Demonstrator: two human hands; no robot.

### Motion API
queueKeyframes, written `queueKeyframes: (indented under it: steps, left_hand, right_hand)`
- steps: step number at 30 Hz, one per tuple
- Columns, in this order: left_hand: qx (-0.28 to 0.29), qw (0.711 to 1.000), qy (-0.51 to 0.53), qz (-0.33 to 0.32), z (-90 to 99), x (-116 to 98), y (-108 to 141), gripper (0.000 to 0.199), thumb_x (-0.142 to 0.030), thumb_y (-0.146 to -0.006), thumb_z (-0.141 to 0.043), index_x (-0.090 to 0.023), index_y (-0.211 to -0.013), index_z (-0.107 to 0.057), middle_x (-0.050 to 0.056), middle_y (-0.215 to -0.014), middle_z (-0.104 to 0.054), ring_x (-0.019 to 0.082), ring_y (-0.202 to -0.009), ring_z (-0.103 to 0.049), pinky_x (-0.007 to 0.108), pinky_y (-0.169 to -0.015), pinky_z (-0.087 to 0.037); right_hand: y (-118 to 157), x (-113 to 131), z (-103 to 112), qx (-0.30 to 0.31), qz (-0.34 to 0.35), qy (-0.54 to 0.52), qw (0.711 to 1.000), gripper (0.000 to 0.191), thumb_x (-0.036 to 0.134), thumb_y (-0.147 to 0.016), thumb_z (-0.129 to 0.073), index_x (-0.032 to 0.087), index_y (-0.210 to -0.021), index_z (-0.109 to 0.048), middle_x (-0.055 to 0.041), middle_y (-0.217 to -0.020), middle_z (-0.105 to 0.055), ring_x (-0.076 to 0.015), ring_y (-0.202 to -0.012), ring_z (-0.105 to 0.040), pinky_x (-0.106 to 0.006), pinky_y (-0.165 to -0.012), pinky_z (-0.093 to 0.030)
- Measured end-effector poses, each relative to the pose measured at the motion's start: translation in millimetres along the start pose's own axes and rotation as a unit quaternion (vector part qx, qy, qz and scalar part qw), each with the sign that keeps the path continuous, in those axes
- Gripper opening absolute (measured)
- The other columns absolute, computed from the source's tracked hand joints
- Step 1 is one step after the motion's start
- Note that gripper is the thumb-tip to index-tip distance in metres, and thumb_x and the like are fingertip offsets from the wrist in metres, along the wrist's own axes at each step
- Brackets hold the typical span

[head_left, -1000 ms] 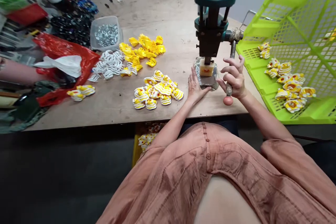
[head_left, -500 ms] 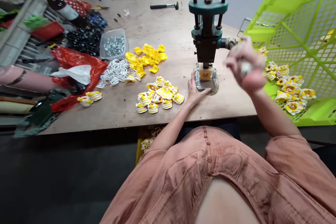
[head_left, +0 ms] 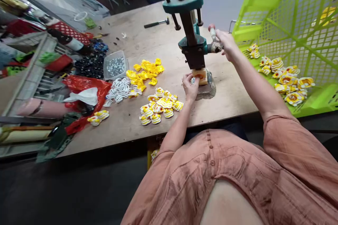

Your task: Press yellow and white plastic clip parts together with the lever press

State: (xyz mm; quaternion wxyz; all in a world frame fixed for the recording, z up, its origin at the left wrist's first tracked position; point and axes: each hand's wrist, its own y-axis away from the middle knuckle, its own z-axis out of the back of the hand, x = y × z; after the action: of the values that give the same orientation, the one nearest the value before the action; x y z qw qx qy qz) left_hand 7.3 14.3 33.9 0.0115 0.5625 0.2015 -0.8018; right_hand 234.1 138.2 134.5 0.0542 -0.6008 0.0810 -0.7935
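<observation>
A teal and dark metal hand press (head_left: 192, 47) stands on the wooden table, with a cream block (head_left: 200, 76) under its ram. My left hand (head_left: 190, 86) is at the block's left side, fingers curled; anything between the fingertips is too small to name. On the right, my right hand (head_left: 226, 44) is beside the press lever (head_left: 212, 34), its fingers partly spread near the lever's joint. Left of my left hand lies a pile of yellow-and-white striped pieces (head_left: 161, 105). Behind that pile are plain yellow pieces (head_left: 146, 72).
White loops (head_left: 118, 89) and a plastic tub of metal parts (head_left: 116, 66) sit further left, near a red bag (head_left: 101, 89). A hammer (head_left: 156, 24) lies at the back. On the right, a lime-green basket (head_left: 280, 24) holds striped pieces (head_left: 287, 81).
The lever has swung up and back, and my right hand has moved back from the front. My left hand has gone from flat at the base to curled beside the block. The view has tilted.
</observation>
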Motion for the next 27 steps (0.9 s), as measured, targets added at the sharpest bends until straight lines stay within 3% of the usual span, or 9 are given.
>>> queueKeyframes:
  steps: [3, 5, 9, 12, 17, 22, 27]
  left_hand:
    - [0.008, 0.999, 0.025, 0.028, 8.4, -11.6, 5.5, 0.017, -0.022, -0.088, -0.083, -0.016, -0.075, -0.076, 0.003, -0.093, -0.067, 0.011, -0.079, -0.063, 0.022, -0.072, -0.051]
    - [0.023, 0.995, 0.071, 0.063, 17.4, -18.9, 17.0, 0.023, -0.032, -0.090, -0.084, -0.016, -0.076, -0.076, 0.001, -0.088, -0.067, 0.008, -0.067, -0.061, 0.021, -0.062, -0.049]
    - [0.119, 0.955, 0.215, 0.168, 38.5, -35.9, 56.8, 0.041, -0.056, -0.086, -0.087, -0.017, -0.095, -0.080, 0.001, -0.079, -0.074, 0.010, -0.058, -0.065, 0.021, -0.053, -0.051]
    - [0.169, 0.921, 0.284, 0.209, 51.3, -52.0, 87.5, 0.049, -0.061, -0.080, -0.092, -0.018, -0.100, -0.081, 0.002, -0.081, -0.078, 0.010, -0.059, -0.068, 0.021, -0.055, -0.055]
    - [0.190, 0.888, 0.322, 0.267, 64.3, -75.0, 116.4, 0.052, -0.060, -0.073, -0.097, -0.018, -0.097, -0.081, 0.003, -0.081, -0.080, 0.009, -0.056, -0.069, 0.020, -0.055, -0.058]
    - [0.217, 0.863, 0.325, 0.321, 73.5, -89.3, 129.5, 0.051, -0.062, -0.076, -0.094, -0.015, -0.088, -0.079, 0.005, -0.074, -0.079, 0.009, -0.051, -0.066, 0.017, -0.047, -0.052]
    - [0.216, 0.851, 0.325, 0.351, 85.2, -96.1, 137.3, 0.046, -0.057, -0.079, -0.093, -0.015, -0.092, -0.080, 0.006, -0.078, -0.081, 0.010, -0.054, -0.068, 0.020, -0.051, -0.056]
  right_hand:
    - [51.7, -9.7, 7.5, -0.111, 0.035, -0.021, 0.993, 0.063, 0.076, -0.105, -0.050, 0.019, -0.124, -0.068, -0.0060, -0.104, -0.075, -0.0200, -0.101, -0.075, -0.036, -0.093, -0.061]
    - [100.8, -10.6, 6.3, -0.132, 0.077, -0.028, 0.988, 0.057, 0.072, -0.105, -0.053, 0.022, -0.124, -0.072, -0.0061, -0.106, -0.076, -0.0196, -0.100, -0.075, -0.037, -0.094, -0.062]
    - [204.6, -8.4, -14.0, -0.035, 0.118, -0.032, 0.992, 0.044, 0.062, -0.102, -0.067, 0.023, -0.115, -0.081, -0.0074, -0.104, -0.078, -0.0198, -0.097, -0.074, -0.038, -0.093, -0.063]
    - [253.0, -4.9, -30.5, 0.050, 0.116, -0.086, 0.988, 0.040, 0.054, -0.096, -0.079, 0.028, -0.126, -0.081, -0.0072, -0.113, -0.076, -0.0185, -0.101, -0.073, -0.036, -0.095, -0.065]
    - [274.7, 0.5, -36.8, 0.060, 0.020, -0.196, 0.979, 0.051, 0.052, -0.090, -0.087, 0.030, -0.135, -0.078, -0.0046, -0.113, -0.071, -0.0166, -0.104, -0.072, -0.031, -0.092, -0.068]
    - [280.2, 7.6, -37.0, 0.111, -0.057, -0.264, 0.956, 0.037, 0.053, -0.089, -0.087, 0.022, -0.108, -0.083, -0.0039, -0.105, -0.078, -0.0141, -0.090, -0.074, -0.029, -0.085, -0.068]
    - [288.2, 13.1, -39.2, 0.123, -0.071, -0.278, 0.950, 0.037, 0.055, -0.089, -0.087, 0.021, -0.104, -0.081, -0.0036, -0.101, -0.079, -0.0144, -0.084, -0.074, -0.031, -0.082, -0.068]
